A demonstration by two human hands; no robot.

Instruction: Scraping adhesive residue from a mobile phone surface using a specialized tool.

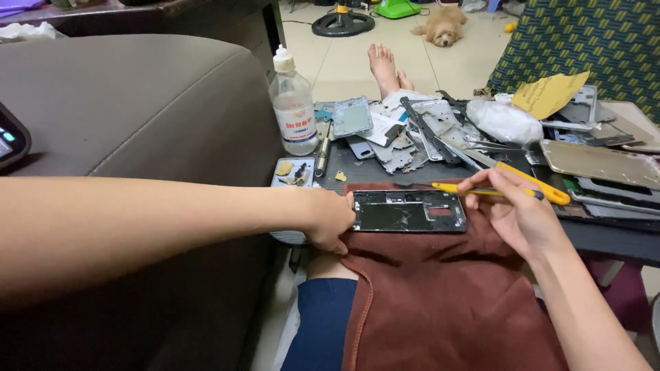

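Note:
An opened black phone frame [408, 211] lies flat on a brown cloth [440, 295] spread over my lap. My left hand [328, 220] presses against the frame's left end and holds it steady. My right hand [512, 206] grips a thin yellow-handled tool [474, 190] that lies across the frame's upper right corner, its tip pointing left over the frame's top edge.
A dark tray [371, 170] behind the cloth carries several phone parts, a clear plastic bottle [293, 106], a yellow knife [533, 182] and a gold back cover [598, 163]. A grey sofa [137, 103] rises at the left. A small dog [443, 27] lies on the floor beyond.

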